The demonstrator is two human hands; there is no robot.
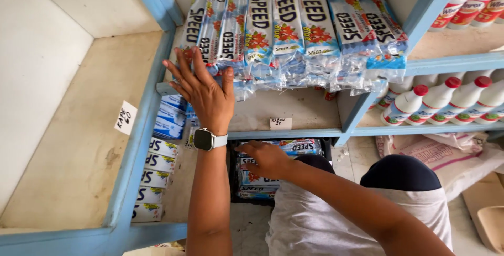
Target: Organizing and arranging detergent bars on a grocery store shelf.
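Both hands are occupied: left hand (207,96), fingers spread flat, steadies the leaning soap packets (283,30), while right hand (269,159) grips a lower bundle (257,180).

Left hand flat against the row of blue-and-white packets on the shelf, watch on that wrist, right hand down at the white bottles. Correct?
Not quite. In the head view the right hand is at the packs in the black crate, not the white bottles. The rest holds.
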